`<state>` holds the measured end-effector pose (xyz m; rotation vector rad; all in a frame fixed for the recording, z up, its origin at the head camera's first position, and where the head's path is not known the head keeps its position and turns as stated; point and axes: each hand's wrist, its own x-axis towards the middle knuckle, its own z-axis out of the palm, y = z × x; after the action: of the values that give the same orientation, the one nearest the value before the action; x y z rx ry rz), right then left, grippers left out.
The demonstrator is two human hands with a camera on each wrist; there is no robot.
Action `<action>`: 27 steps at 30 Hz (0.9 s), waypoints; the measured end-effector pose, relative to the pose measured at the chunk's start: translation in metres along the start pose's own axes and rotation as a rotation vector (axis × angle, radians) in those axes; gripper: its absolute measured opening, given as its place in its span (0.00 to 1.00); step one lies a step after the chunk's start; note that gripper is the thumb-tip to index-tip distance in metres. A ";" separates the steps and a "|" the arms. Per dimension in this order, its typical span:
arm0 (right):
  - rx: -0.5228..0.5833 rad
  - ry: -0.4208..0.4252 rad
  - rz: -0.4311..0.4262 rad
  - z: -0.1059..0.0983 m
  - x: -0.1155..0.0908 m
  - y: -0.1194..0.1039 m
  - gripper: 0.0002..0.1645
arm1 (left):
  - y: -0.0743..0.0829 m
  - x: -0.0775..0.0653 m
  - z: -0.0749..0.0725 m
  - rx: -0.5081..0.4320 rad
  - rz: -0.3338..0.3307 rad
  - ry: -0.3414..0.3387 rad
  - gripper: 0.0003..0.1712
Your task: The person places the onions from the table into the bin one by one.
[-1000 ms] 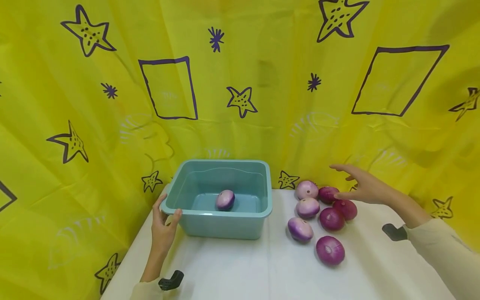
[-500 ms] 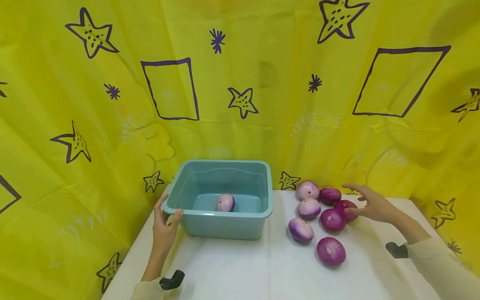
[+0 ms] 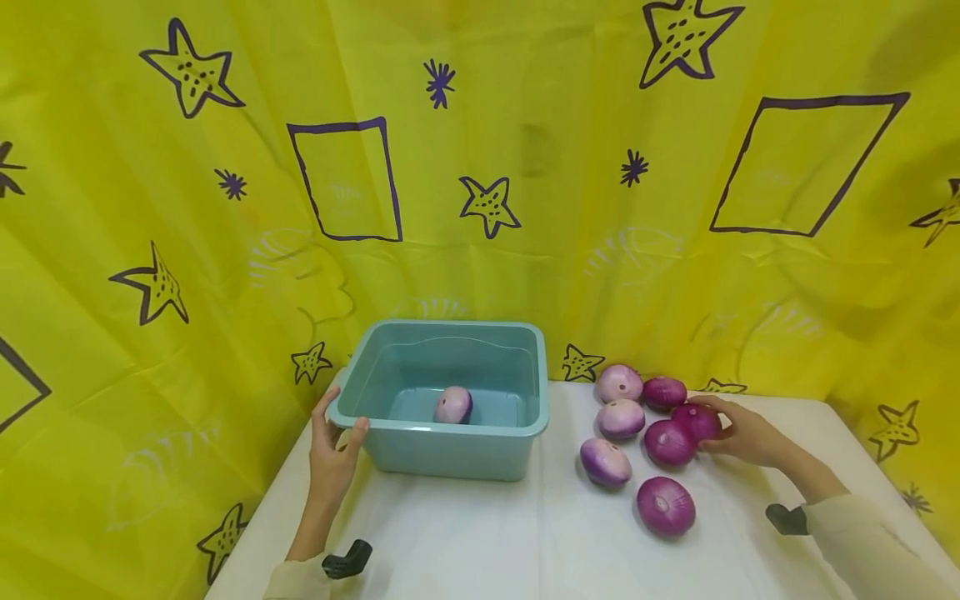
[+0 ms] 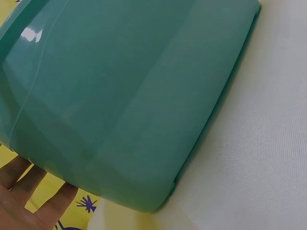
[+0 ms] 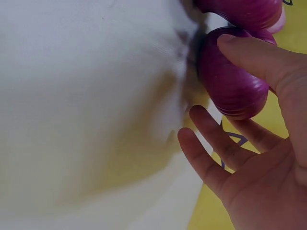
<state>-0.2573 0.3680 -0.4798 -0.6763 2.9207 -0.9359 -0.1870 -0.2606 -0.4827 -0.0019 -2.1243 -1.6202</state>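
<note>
My left hand point(image 3: 332, 458) grips the front left corner of a teal plastic tub point(image 3: 450, 450). Its thumb lies against the front wall, and in the left wrist view its fingers point(image 4: 55, 203) reach along the tub's side. One pale purple onion point(image 3: 453, 406) lies inside on the tub floor. At the right, my right hand point(image 3: 753, 433) holds a dark red onion point(image 3: 697, 422) between thumb and fingers. In the right wrist view the thumb point(image 5: 249, 52) presses that onion point(image 5: 230, 81), while two fingers are spread clear of it.
Close by on the white table point(image 3: 480, 542) lie several more onions, among them a dark red onion point(image 3: 670, 442), a pale onion point(image 3: 606, 462) and a purple onion point(image 3: 666, 507) nearer the front. A yellow patterned curtain point(image 3: 555, 275) hangs behind the table.
My right hand has come down from above the onions and closed its thumb and fingers about the dark red one at the right. The left hand stays on the tub.
</note>
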 end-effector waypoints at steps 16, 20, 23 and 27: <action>-0.060 0.036 0.049 0.005 -0.001 0.004 0.43 | -0.001 0.000 0.000 0.000 0.002 0.002 0.40; -0.056 0.037 0.046 0.005 -0.001 0.003 0.42 | -0.002 0.000 -0.001 -0.002 -0.001 0.006 0.39; -0.072 0.048 0.031 0.003 0.000 0.003 0.42 | -0.001 0.000 0.000 -0.006 0.001 0.002 0.40; -0.108 0.045 -0.004 -0.002 0.001 0.004 0.41 | -0.001 0.000 -0.001 -0.008 -0.007 -0.006 0.40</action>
<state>-0.2605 0.3714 -0.4806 -0.6742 3.0293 -0.8097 -0.1870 -0.2617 -0.4830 -0.0021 -2.1247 -1.6349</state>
